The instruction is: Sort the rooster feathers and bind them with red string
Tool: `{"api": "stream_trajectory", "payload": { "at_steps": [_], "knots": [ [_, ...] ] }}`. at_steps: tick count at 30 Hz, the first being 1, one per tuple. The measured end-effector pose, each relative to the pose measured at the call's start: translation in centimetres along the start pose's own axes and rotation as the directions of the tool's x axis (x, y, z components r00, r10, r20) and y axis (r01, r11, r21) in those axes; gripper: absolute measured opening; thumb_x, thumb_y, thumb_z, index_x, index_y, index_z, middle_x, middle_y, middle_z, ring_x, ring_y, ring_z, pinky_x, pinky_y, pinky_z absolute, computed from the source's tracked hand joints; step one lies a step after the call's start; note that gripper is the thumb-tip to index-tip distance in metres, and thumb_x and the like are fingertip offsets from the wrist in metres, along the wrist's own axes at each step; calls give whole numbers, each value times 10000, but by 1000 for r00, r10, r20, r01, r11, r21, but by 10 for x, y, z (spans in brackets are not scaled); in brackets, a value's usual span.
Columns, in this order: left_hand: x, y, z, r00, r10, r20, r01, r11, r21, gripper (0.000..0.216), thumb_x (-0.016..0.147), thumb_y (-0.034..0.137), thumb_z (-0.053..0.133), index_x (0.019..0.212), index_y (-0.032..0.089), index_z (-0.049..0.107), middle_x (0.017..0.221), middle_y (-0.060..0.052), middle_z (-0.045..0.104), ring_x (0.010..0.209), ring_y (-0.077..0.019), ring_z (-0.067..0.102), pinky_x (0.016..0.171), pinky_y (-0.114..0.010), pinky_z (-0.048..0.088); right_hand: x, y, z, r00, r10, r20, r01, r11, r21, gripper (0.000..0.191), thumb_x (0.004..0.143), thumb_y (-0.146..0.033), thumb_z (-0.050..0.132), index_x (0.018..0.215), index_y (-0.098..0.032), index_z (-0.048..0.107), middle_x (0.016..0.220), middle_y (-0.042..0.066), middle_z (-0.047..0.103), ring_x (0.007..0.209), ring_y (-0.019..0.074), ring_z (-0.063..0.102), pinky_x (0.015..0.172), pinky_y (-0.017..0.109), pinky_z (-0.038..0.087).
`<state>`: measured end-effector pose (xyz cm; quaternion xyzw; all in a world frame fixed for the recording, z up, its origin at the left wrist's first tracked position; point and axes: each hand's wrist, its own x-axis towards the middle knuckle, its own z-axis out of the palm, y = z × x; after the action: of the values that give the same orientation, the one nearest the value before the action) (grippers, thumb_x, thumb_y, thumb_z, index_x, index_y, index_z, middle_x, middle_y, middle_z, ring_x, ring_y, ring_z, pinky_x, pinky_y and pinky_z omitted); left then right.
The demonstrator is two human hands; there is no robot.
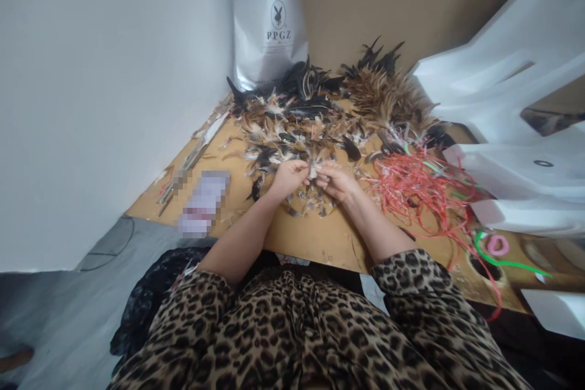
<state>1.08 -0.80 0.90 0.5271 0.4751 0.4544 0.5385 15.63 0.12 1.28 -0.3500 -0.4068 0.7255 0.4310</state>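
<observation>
Over the middle of the table, my left hand (291, 177) and my right hand (337, 180) meet, their fingers pinched around a small feather tuft (314, 166). The tuft is pale at its base and brown where it fans out. My fingers partly cover it. Beyond my hands lies a wide spread of loose feathers (274, 125), brown, black and white. Small pale-and-brown feathers (313, 201) are scattered just below my hands, towards the table's near edge.
A tangle of red plastic ribbon (406, 189) covers the right side. Behind it stands a brown feather pile (388, 94). A silvery bag (269, 18) leans at the back. On the left lie thin sticks (187, 161) and a blurred-out lilac item (203, 204). White plastic (507, 67) rises at right.
</observation>
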Motion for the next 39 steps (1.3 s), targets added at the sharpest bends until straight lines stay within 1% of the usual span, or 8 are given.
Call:
{"api": "stream_trajectory", "payload": {
  "at_steps": [3, 5, 12, 18, 27, 32, 36, 39],
  "knots": [
    [1, 2, -7, 1000, -7, -3, 7, 998, 63, 71, 704, 180, 605, 703, 112, 628, 537, 18, 583, 444, -52, 503, 459, -167, 390, -1, 0, 0, 987, -34, -155, 18, 994, -105, 358, 510, -346, 795, 563, -163, 492, 404, -99, 336, 385, 23, 227, 405, 194, 146],
    [1, 2, -11, 999, -37, 8, 36, 997, 71, 92, 690, 206, 629, 686, 114, 629, 525, 17, 571, 435, -50, 482, 453, -172, 369, -1, 0, -2, 979, -35, -201, 6, 989, -146, 372, 491, -359, 800, 560, -164, 491, 402, -100, 355, 376, 22, 245, 403, 195, 151],
    [2, 3, -15, 976, -120, 182, 160, 961, -226, 289, 662, 383, 690, 633, 107, 609, 495, 6, 511, 414, -32, 393, 397, -174, 230, 1, 2, -6, 997, 1, -71, -9, 994, -112, 377, 542, -355, 785, 545, -161, 462, 403, -102, 321, 377, 15, 209, 394, 192, 132],
    [3, -1, -6, 991, 3, 137, 53, 914, -403, 312, 610, 356, 744, 763, 97, 662, 557, 12, 519, 489, -31, 414, 422, -166, 249, 0, -1, -5, 998, 52, -26, -52, 999, -2, 410, 553, -335, 796, 539, -159, 426, 417, -100, 289, 388, 11, 193, 390, 181, 125],
    [4, -5, -1, 991, 30, 134, 42, 860, -509, 275, 620, 363, 741, 680, 112, 644, 559, 4, 525, 507, -37, 431, 433, -165, 271, 0, -2, -6, 993, 117, 26, -119, 987, 104, 407, 581, -273, 777, 554, -168, 385, 442, -92, 281, 409, 19, 184, 396, 176, 131],
    [3, -6, -3, 985, 63, 158, 13, 897, -441, 266, 666, 369, 704, 752, 119, 667, 608, -9, 573, 522, -40, 466, 441, -161, 298, 0, -1, -6, 992, 128, 10, -128, 986, 104, 382, 602, -260, 749, 575, -174, 378, 449, -89, 290, 413, 24, 177, 395, 183, 125],
    [3, -7, -7, 984, 95, 152, -62, 976, -207, 287, 718, 389, 651, 793, 115, 688, 599, -26, 610, 500, -57, 501, 459, -178, 350, 1, 1, -7, 990, 142, -9, -141, 989, 52, 348, 590, -261, 743, 572, -173, 406, 431, -94, 288, 403, 25, 180, 395, 192, 123],
    [5, -9, -8, 984, 129, 121, -120, 990, -78, 292, 728, 399, 635, 766, 114, 688, 601, -33, 626, 494, -66, 514, 474, -188, 380, 3, 3, -10, 991, 135, 2, -134, 988, -77, 321, 578, -294, 740, 571, -168, 445, 420, -97, 299, 392, 24, 184, 401, 199, 110]
  ]
}}
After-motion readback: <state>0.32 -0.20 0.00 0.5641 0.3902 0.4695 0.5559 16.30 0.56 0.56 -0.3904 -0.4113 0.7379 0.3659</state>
